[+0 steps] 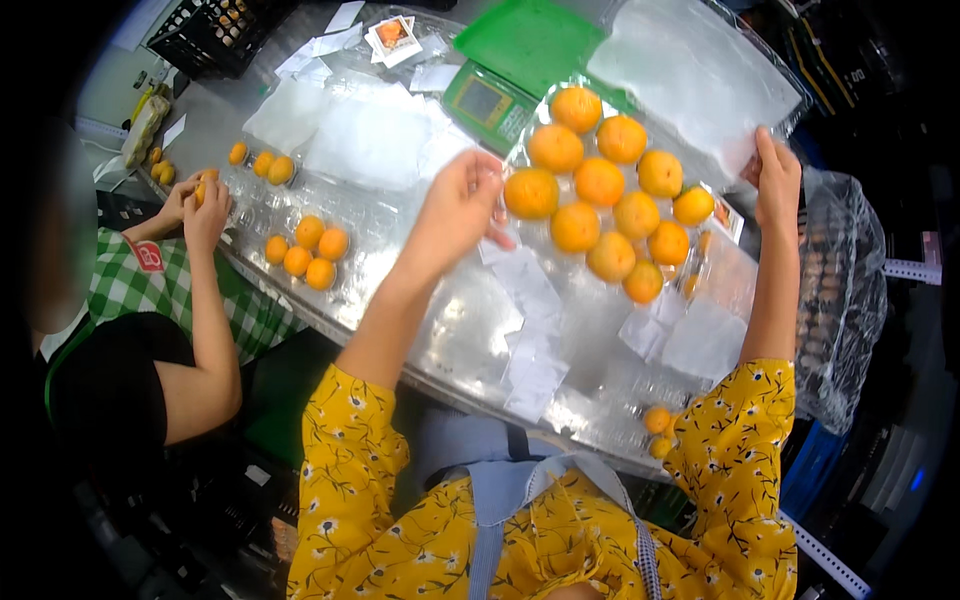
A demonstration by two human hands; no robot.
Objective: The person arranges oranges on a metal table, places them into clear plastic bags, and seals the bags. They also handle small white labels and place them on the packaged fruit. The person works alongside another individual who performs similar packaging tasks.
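A clear plastic tray of several oranges (598, 180) is in front of me, over the steel table (460, 330). My left hand (462, 205) is closed at the tray's left edge, fingers curled on it. My right hand (772, 180) pinches the edge of a translucent white sheet with a clear rim (690, 70), to the upper right of the oranges. A green scale (485, 105) lies just behind the tray. Smaller clear packs of oranges (310, 250) sit to the left; another small group (657, 430) is near the front edge on the right.
A co-worker (190, 370) in a green checked apron handles fruit at the left. White papers (350, 140) cover part of the table. A black crate (215, 35) stands at the back left, a plastic-wrapped stack of egg-like items (830, 300) at the right.
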